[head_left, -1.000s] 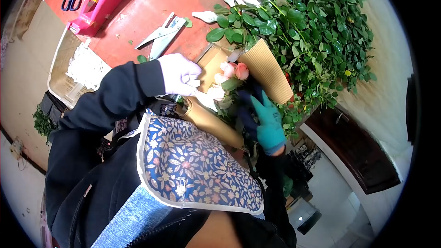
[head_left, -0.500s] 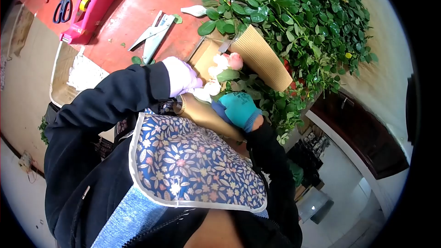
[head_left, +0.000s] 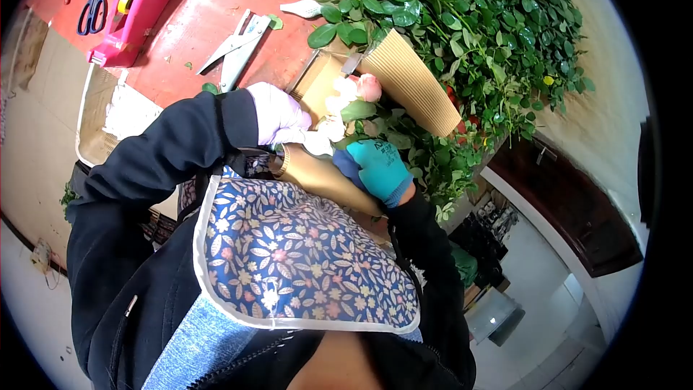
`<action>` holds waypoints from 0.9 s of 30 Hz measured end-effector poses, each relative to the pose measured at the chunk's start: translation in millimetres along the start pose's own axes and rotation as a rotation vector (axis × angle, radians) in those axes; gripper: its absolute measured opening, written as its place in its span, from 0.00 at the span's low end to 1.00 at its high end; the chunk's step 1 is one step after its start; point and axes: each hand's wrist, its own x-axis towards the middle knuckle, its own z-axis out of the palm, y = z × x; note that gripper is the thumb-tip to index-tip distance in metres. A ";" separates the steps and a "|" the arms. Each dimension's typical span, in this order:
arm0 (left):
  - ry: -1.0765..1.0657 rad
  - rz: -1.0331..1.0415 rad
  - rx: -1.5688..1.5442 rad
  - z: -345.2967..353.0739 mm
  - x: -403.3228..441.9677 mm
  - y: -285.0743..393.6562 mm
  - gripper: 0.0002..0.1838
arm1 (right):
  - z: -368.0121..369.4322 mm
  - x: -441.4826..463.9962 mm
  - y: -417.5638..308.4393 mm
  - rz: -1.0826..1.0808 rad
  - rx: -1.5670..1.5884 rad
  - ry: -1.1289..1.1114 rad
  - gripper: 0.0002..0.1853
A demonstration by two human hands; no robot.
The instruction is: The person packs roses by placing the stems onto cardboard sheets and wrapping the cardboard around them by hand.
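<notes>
My left hand [head_left: 280, 113], in a pale lavender glove, has its fingers bent together beside the white roses [head_left: 330, 128]; what lies between the fingertips is hidden. My right hand [head_left: 381, 170], in a teal glove with a blue palm, is closed around the leafy stems just below the blooms. A pink rose [head_left: 368, 87] sits above the white ones, with a green leaf [head_left: 358, 110] between them. Brown corrugated cardboard [head_left: 325, 177] curves under both hands, and another corrugated flap [head_left: 415, 90] rises behind the flowers.
Behind on the red table [head_left: 206, 11] lie a grey-white metal hand tool [head_left: 238, 50], dark-handled scissors [head_left: 92, 14] and a pink tape dispenser [head_left: 144, 3]. A large heap of leafy stems [head_left: 476, 36] fills the right, near several white-wrapped buds [head_left: 302, 8].
My left hand has drawn slightly left, away from the white roses. My right hand stays nearly in place around the stems. The view has shifted a little.
</notes>
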 end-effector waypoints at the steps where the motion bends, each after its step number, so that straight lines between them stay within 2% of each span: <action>1: -0.014 0.015 0.031 0.0 -0.2 0.8 0.12 | 0.9 0.0 0.9 -0.002 0.003 0.008 0.16; 7: -0.001 0.021 0.090 12.4 -11.5 -2.5 0.13 | 6.4 -2.8 12.0 -0.069 0.010 0.004 0.17; 9: 0.028 -0.060 0.019 14.8 -14.4 -2.6 0.12 | 6.2 -2.6 13.8 -0.067 -0.010 0.000 0.17; 13: 0.111 -0.061 -0.192 8.5 -31.7 -6.1 0.12 | 9.0 -1.7 18.0 -0.073 0.010 0.026 0.17; 15: 0.234 -0.170 -0.367 -5.1 -51.8 -6.6 0.12 | 5.4 -2.7 15.0 -0.040 0.037 -0.046 0.16; 17: 0.313 -0.560 -0.402 -26.2 -100.0 -9.7 0.11 | 10.0 -4.3 19.0 -0.053 0.054 -0.010 0.15; 19: 0.330 -0.607 -0.244 -24.2 -169.9 -16.0 0.09 | 11.6 -4.2 22.4 -0.082 0.066 0.013 0.14; 21: 0.120 -0.818 0.099 -17.6 -253.6 -30.1 0.09 | 12.1 -2.9 23.4 -0.125 0.082 0.031 0.12; 22: 0.146 -0.959 0.112 10.0 -330.4 -72.5 0.13 | 11.1 -2.3 24.2 -0.176 0.047 0.025 0.10; 23: 0.172 -1.101 0.120 36.9 -405.6 -113.9 0.22 | 9.8 -2.4 23.4 -0.186 0.057 0.024 0.10; 24: -0.046 -1.365 0.377 31.5 -393.5 -87.4 0.32 | 9.0 -2.5 22.1 -0.175 0.062 0.029 0.10; 25: -0.368 -1.590 0.601 24.6 -377.3 -58.6 0.43 | 8.6 -2.8 21.5 -0.159 0.063 0.036 0.09; 26: -0.950 -1.641 0.525 25.5 -390.4 -85.5 0.57 | 10.1 -3.9 22.7 -0.129 0.073 0.033 0.09; 27: -0.809 -1.655 0.547 9.8 -357.0 -58.5 0.40 | 8.1 -2.3 20.8 -0.129 0.065 0.024 0.09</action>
